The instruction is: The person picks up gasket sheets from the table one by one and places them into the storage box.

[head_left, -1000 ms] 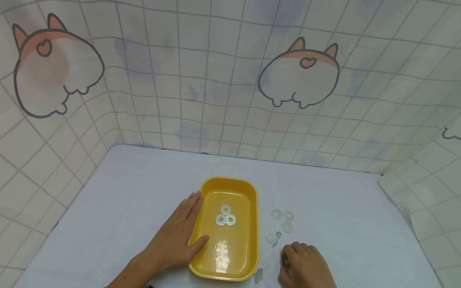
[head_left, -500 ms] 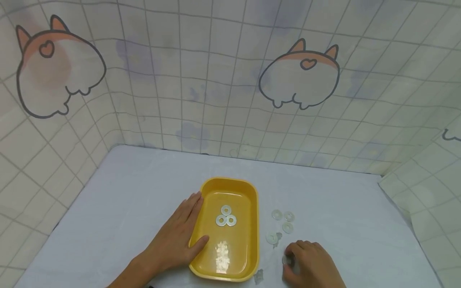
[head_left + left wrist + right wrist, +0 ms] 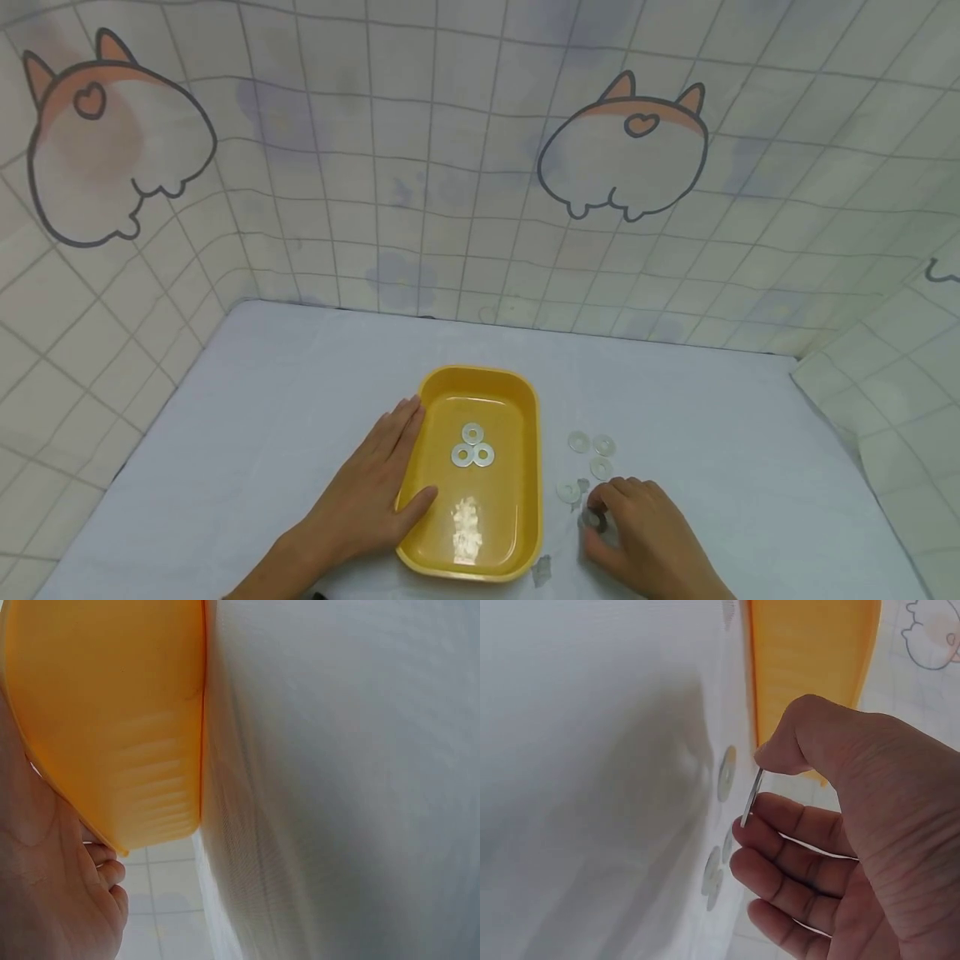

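Pinching one flat metal washer (image 3: 751,796) edge-on between thumb and forefinger, the right hand (image 3: 643,537) sits at the lower right of the head view, low over the bench (image 3: 262,392). In the right wrist view the washer stands thin and upright between the thumb tip and the first finger, with the other fingers loosely curled beneath it.

Just above and left of that hand in the head view, four loose washers (image 3: 590,462) lie flat on the white cover: two side by side at the top, one below them close to the knuckles, and one further left near the tray's right wall. Two small pale scraps (image 3: 542,570) lie on the cover nearby, one beside the left washer and one at the tray's lower right corner; what they are cannot be told.

The left hand (image 3: 371,500) lies flat and relaxed against the yellow tray (image 3: 531,467), fingers straight along its left wall and the thumb resting over the near rim. The left wrist view shows the tray's outer wall against the palm.

Inside the tray, three washers (image 3: 472,447) lie in a tight cluster, touching, one above and two below. A bright glare patch shows on the tray floor nearer the lower edge.

A tiled backdrop (image 3: 450,167) with two cartoon animal drawings stands behind the bench.
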The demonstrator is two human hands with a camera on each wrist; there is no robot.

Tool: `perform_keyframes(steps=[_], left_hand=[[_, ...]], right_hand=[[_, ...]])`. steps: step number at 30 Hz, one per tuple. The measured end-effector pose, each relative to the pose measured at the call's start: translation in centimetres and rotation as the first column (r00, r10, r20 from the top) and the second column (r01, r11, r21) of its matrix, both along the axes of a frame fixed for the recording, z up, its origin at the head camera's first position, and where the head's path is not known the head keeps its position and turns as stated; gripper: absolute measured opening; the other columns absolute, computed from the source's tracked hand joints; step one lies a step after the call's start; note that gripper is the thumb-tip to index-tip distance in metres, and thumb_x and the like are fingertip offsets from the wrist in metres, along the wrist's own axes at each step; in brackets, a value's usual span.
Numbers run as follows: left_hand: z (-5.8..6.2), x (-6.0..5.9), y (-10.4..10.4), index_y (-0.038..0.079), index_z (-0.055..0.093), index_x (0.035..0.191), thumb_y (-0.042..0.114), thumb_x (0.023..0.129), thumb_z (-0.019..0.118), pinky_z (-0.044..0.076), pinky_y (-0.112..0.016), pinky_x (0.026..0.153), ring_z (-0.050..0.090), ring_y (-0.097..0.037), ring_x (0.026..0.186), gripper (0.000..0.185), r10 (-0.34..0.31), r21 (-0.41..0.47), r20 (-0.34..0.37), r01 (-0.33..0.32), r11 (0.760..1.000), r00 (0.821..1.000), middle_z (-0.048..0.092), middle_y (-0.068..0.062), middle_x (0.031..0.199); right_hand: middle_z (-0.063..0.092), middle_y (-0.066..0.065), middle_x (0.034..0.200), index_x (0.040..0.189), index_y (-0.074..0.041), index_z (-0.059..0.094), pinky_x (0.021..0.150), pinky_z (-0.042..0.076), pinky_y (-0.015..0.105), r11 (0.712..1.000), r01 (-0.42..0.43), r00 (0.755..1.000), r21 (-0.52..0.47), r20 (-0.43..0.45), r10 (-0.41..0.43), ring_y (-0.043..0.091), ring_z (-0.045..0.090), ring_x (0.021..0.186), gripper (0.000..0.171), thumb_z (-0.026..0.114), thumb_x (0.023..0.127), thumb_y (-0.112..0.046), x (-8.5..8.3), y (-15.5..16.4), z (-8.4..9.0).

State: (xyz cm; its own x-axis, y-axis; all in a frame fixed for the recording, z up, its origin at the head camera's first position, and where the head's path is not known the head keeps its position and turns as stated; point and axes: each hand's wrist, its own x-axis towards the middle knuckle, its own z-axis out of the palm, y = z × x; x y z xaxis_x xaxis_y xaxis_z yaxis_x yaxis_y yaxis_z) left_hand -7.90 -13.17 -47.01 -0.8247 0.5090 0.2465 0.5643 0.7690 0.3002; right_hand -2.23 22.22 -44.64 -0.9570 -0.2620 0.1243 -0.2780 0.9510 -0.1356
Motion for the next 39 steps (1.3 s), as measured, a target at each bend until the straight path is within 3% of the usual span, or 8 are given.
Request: perform_keyframes(steps=[10, 26, 39], left_hand=[[-0.1, -0.2, 0.3, -0.004, 0.022, 0.166, 0.048, 0.100, 0.063, -0.010, -0.019, 0.134, 0.025, -0.032, 0.165, 0.094, 0.005, 0.010, -0.003, -0.005, 1.000, 1.000, 0.021, -0.016, 0.177], [-0.1, -0.1, 0.1, -0.003, 0.024, 0.166, 0.049, 0.098, 0.063, -0.010, -0.019, 0.135, 0.026, -0.031, 0.165, 0.094, 0.008, 0.003, -0.009, -0.008, 1.000, 1.000, 0.022, -0.015, 0.177], [-0.1, -0.1, 0.0, -0.004, 0.024, 0.166, 0.049, 0.098, 0.064, -0.009, -0.020, 0.135, 0.027, -0.032, 0.164, 0.095, -0.005, -0.008, -0.026, 0.005, 1.000, 1.000, 0.023, -0.016, 0.177]], right_hand=[[0.057, -0.017, 0.074, 0.081, -0.022, 0.066, 0.084, 0.058, 0.033, 0.996, -0.090, 0.985, -0.011, -0.152, 0.088, 0.000, 0.051, 0.073, 0.022, 0.084, 0.068, -0.022, -1.5, 0.2, 1.0], [0.057, -0.015, 0.076, 0.084, -0.021, 0.066, 0.090, 0.059, 0.036, 0.992, -0.121, 0.982, -0.048, -0.150, 0.112, 0.003, 0.050, 0.075, 0.022, 0.084, 0.072, -0.020, -2.8, -0.7, 2.9], [0.065, -0.016, 0.080, 0.087, -0.021, 0.069, 0.092, 0.060, 0.038, 0.987, -0.113, 0.985, -0.113, -0.140, 0.097, 0.003, 0.057, 0.080, 0.020, 0.083, 0.074, -0.019, -3.3, -1.0, 3.5]])
